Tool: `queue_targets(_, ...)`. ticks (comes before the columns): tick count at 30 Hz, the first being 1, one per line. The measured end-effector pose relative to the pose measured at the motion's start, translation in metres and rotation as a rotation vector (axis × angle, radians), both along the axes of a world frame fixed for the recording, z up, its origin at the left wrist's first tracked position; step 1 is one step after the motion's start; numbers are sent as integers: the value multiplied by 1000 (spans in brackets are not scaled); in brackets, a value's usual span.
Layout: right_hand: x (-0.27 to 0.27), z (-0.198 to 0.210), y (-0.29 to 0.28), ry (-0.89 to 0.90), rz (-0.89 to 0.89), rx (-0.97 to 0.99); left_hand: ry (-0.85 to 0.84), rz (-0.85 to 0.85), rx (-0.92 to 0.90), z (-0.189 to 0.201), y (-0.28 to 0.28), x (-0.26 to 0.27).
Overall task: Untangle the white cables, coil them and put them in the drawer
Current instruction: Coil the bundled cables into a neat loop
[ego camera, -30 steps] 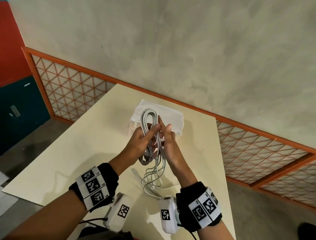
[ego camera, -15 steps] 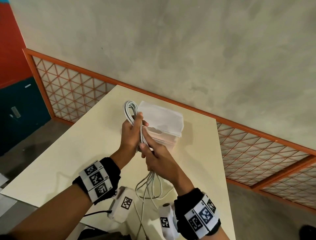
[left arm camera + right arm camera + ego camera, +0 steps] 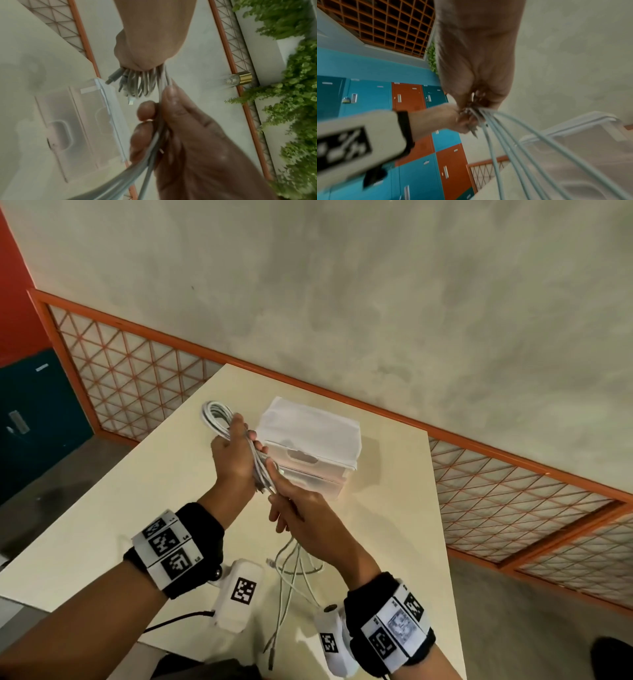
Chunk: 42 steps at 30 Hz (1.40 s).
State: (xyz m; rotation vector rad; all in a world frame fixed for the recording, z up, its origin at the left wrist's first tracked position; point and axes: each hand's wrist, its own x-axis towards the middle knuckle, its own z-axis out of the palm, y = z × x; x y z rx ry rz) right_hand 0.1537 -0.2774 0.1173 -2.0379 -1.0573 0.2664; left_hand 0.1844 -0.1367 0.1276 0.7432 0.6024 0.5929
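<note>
My left hand [image 3: 236, 450] grips a coiled bundle of white cables [image 3: 215, 416] above the table, just left of the drawer unit [image 3: 310, 422]. Its loop sticks up past the fingers. Just below, my right hand [image 3: 287, 505] pinches the loose strands between thumb and fingers. The free ends [image 3: 291, 573] hang down onto the table [image 3: 113, 508]. In the left wrist view the left hand [image 3: 145, 56] clamps the loop ends and plugs [image 3: 135, 83], and the right hand [image 3: 164, 116] holds the strands. The right wrist view shows cables [image 3: 513, 142] running from the right hand [image 3: 476, 86]. Both drawers look shut.
The translucent drawer unit [image 3: 77, 121] stands near the table's far edge, a white sheet on top. An orange lattice railing [image 3: 144, 371] runs behind the table. Blue and orange lockers [image 3: 412, 97] stand off to the left. The table's right edge [image 3: 442, 542] lies close to my right arm.
The left hand has carried the coil left, off the front of the drawer unit. The right hand has dropped from beside the coil to the strands below it.
</note>
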Motion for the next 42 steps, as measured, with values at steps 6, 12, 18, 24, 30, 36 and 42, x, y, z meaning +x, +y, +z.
queue_targets(6,-5,-8,-3,115,-175,235,-94,76,-105,9,9,9)
queue_targets(12,9,3,-17,125,73,-68,-60,-58,-94,7,7,4)
queue_targets(18,5,7,-42,375,153,-173,-86,-181,-39,4,17,-1)
queue_targets(24,22,21,-57,212,-166,64,-57,-390,134,8,11,-11)
queue_targets(30,22,52,-47,-13,-201,8,-38,-614,426,20,-7,-22)
queue_targets(36,20,70,-41,-182,-211,-23,-27,-673,594,26,-21,-27)
queue_targets(42,16,72,-36,-208,-209,-62,9,-785,755,34,-29,-36)
